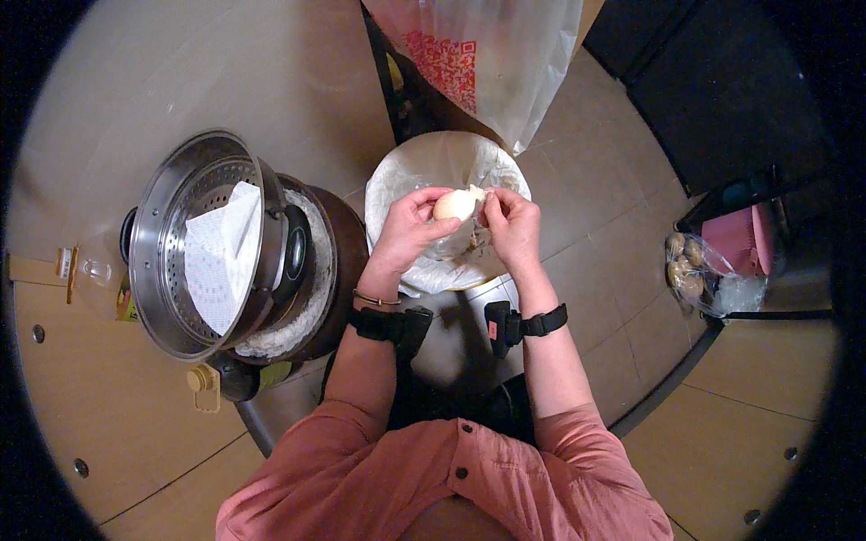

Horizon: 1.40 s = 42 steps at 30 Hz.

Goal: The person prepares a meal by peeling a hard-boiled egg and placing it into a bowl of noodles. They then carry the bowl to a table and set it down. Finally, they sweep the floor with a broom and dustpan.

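Note:
Between the thumb and fingers of my left hand (413, 225) sits a pale, onion-like bulb (454, 204), its exact kind hard to settle. A tuft of skin (477, 193) sticks out from its right end, and the fingertips of my right hand (509, 220) pinch that tuft. Both hands hover over a round bin (379, 177) lined with a white plastic bag. Small dark scraps (477, 238) show inside the liner, partly covered by my hands.
On the left, a metal steamer basket (196, 152) holding a white cloth (223, 257) rests tilted by a brown round vessel (345, 237). Bottles (98, 274) stand beyond. A printed plastic bag (528, 61) hangs ahead. Right: a bag of round produce (690, 267) and a pink container (734, 240).

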Motion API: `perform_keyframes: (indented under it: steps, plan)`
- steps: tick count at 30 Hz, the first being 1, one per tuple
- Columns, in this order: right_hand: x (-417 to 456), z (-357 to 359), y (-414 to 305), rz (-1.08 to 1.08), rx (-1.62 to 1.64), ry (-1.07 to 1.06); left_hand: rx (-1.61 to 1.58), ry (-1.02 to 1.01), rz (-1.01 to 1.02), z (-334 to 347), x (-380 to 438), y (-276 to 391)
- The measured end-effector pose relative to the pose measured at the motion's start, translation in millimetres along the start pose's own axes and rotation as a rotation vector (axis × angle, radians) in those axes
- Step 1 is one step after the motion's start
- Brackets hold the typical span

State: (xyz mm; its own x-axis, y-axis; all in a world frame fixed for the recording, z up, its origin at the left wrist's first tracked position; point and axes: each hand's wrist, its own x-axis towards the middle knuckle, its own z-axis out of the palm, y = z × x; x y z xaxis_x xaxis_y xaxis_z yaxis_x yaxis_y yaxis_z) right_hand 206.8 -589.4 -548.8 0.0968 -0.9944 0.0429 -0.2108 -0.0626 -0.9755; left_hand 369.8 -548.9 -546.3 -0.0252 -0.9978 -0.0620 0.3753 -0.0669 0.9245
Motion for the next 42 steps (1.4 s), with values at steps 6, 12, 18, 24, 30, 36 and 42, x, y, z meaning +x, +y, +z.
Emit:
perform_keyframes:
  steps: [6, 12, 18, 24, 30, 36, 42]
  plan:
    - [4.0, -4.9, 11.1, 0.013, -0.257, 0.055, -0.140, -0.054, -0.024, -4.9, -2.7, 2.8]
    - [-2.2, -3.6, 4.2, -0.134, -0.638, -0.055, -0.208, -0.052, -0.032, -9.3, -1.2, -2.8]
    - [-5.8, -5.9, 6.9, -0.126, -0.494, -0.094, -0.198, -0.001, 0.045, -8.7, 1.5, -7.1]
    - [-3.1, 1.2, -3.8, 0.035, -0.015, -0.141, -0.076, 0.051, 0.139, -5.4, 4.1, -14.1]
    - [-1.5, 4.1, 5.2, 0.026, 0.006, -0.185, -0.038, 0.098, 0.142, 2.5, 3.1, -9.4]
    - [-6.8, 4.6, -18.2, 0.068, 0.113, -0.294, -0.030, 0.078, 0.137, 1.5, 5.3, -12.9]
    - [-7.6, 2.0, -14.8, -0.040, 0.074, -0.305, 0.008, 0.080, 0.106, -0.4, 6.1, -13.6]
